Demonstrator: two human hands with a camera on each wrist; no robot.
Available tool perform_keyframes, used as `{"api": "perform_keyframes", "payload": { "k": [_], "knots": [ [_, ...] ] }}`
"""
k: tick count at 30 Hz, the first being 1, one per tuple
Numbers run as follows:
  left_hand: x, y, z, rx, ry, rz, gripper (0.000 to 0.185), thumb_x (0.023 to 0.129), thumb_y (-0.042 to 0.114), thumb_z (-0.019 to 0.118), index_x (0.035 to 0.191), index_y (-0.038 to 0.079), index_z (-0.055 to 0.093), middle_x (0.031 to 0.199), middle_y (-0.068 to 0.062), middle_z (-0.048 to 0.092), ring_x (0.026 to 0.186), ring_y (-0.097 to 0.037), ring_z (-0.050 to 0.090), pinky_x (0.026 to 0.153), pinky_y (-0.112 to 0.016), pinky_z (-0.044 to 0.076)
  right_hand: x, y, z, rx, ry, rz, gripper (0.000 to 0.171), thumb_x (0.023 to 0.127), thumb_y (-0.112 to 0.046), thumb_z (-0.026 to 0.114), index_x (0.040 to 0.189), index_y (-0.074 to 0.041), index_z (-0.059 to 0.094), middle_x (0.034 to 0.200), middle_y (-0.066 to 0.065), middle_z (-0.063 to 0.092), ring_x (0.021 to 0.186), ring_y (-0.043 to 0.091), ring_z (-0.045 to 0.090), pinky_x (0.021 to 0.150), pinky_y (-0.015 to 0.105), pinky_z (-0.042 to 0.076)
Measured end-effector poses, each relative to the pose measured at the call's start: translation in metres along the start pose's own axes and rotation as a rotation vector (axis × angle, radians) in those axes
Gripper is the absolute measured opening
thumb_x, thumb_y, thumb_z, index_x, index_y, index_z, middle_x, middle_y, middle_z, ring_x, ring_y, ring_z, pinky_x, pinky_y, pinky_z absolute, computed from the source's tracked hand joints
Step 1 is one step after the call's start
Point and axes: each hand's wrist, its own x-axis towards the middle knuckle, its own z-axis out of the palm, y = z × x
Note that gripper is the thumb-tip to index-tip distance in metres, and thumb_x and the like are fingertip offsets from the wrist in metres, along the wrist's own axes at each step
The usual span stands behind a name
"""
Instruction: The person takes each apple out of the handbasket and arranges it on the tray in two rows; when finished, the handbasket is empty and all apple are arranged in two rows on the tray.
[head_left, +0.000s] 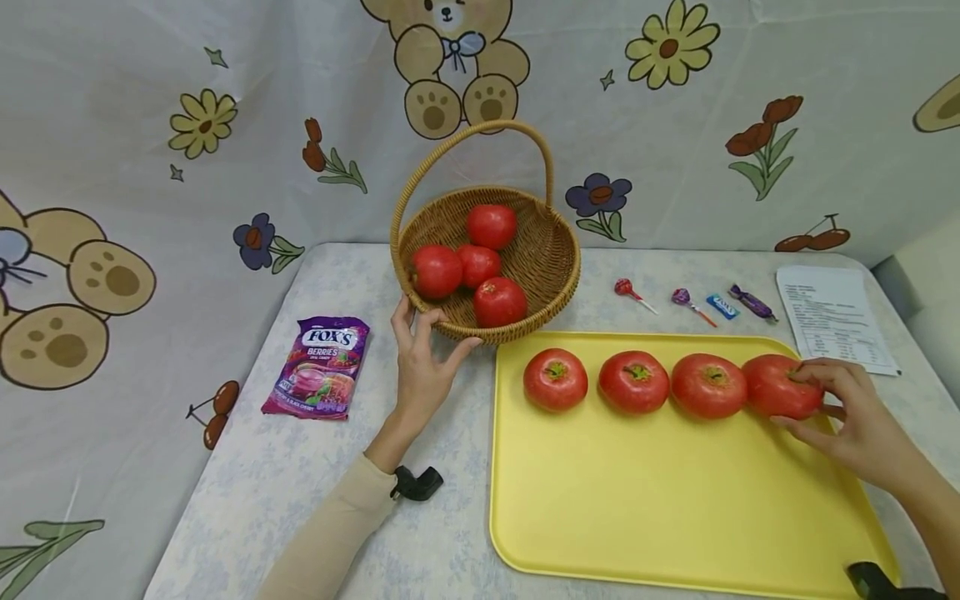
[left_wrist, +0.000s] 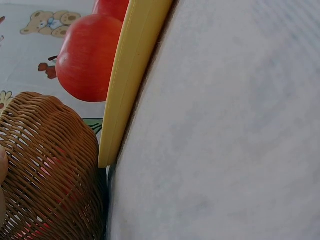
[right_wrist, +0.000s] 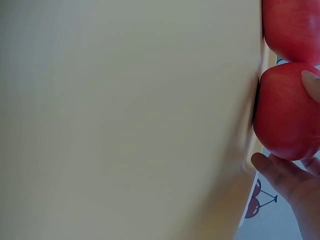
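A round wicker basket (head_left: 536,242) with an arched handle holds several red tomatoes (head_left: 491,227). My left hand (head_left: 422,367) touches its near left rim, fingers spread and thumb along the lower edge; in the left wrist view only a bit of finger shows at the basket's side. On the yellow tray (head_left: 675,500) several tomatoes with green stem ends stand in a row. My right hand (head_left: 862,421) grips the rightmost tomato (head_left: 776,386), thumb on its near side and fingers over its top and far side. In the right wrist view that tomato (right_wrist: 285,115) sits between thumb and fingers.
Left of the basket lies a purple candy bag (head_left: 318,367). Behind the tray are two lollipops (head_left: 624,288), a blue wrapped candy (head_left: 722,306), a purple wrapped candy (head_left: 752,302) and a printed sheet (head_left: 832,312). A patterned cloth (head_left: 300,75) hangs behind the table.
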Motion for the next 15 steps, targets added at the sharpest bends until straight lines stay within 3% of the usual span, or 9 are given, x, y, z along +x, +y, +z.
{"api": "perform_keyframes", "payload": {
  "k": [9,15],
  "knots": [
    [0.0,0.001,-0.001,-0.007,-0.004,0.002,0.05,0.08,0.036,0.08,0.111,0.009,0.051,0.152,-0.025,0.019,0.144,-0.038,0.025,0.1,-0.055,0.045,-0.002,-0.001,-0.003,-0.008,-0.007,-0.006,0.069,0.054,0.012,0.09,0.112,0.001,0.054,0.126,-0.027,0.028,0.114,-0.013,0.025,0.072,-0.007,0.033],
    [0.001,0.001,0.0,-0.008,0.001,0.003,0.05,0.079,0.034,0.082,0.11,0.009,0.052,0.152,-0.025,0.019,0.144,-0.038,0.025,0.101,-0.056,0.043,0.003,-0.014,-0.014,-0.067,-0.002,-0.005,0.062,0.058,0.009,0.089,0.11,0.003,0.055,0.128,0.02,0.037,0.115,-0.015,0.019,0.081,-0.008,0.023]
  ]
}}
